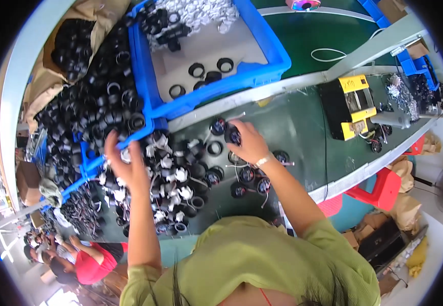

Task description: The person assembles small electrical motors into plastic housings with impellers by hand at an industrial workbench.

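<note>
My right hand (pixel 252 146) is closed round a small round black part (pixel 233 135) over the green bench. Beside it lies a similar round part (pixel 218 126) with thin wires, and a loose black ring (pixel 215 148) sits just below. My left hand (pixel 125 162) has its fingers apart, at the edge between a heap of black rings (pixel 96 109) and a spread of black and white parts (pixel 173 188). Nothing shows in its fingers. Nearer to me on the bench, several round wired parts (pixel 247 175) lie under and next to my right wrist.
A blue bin (pixel 277 64) with white pieces and black rings stands at the far side. On the right of the bench is a yellow and black machine (pixel 346 107) with a black cable. Red stools (pixel 379 188) stand beyond the bench edge; a person in red (pixel 95 262) is lower left.
</note>
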`<state>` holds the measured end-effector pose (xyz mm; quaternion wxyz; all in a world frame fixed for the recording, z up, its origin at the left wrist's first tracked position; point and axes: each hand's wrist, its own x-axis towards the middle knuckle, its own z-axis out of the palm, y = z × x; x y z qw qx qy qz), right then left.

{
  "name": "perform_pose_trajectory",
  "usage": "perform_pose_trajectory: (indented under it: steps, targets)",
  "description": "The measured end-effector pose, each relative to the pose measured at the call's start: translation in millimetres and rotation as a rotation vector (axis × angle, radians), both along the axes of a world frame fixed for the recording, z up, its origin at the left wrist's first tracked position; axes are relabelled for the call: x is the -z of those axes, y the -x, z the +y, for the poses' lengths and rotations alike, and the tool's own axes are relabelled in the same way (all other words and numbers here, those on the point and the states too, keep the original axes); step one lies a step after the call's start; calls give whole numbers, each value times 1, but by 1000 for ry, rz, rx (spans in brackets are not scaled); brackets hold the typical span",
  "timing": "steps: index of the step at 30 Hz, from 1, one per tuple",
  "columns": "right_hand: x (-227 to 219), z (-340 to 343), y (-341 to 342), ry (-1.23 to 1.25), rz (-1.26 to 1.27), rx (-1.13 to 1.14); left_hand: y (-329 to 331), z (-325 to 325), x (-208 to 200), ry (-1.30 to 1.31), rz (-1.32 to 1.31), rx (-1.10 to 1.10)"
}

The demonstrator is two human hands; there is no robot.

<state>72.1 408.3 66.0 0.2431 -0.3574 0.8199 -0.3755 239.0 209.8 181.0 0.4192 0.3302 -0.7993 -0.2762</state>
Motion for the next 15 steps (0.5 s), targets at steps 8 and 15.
perform_pose_trajectory:
  steps: [8,15]
  targets:
    - [-16,40,41,592,-1122,48,305,-85,123,105,-509,361]
    - [-18,50,41,655,-1266,69,413,-140,205,367,-612,313]
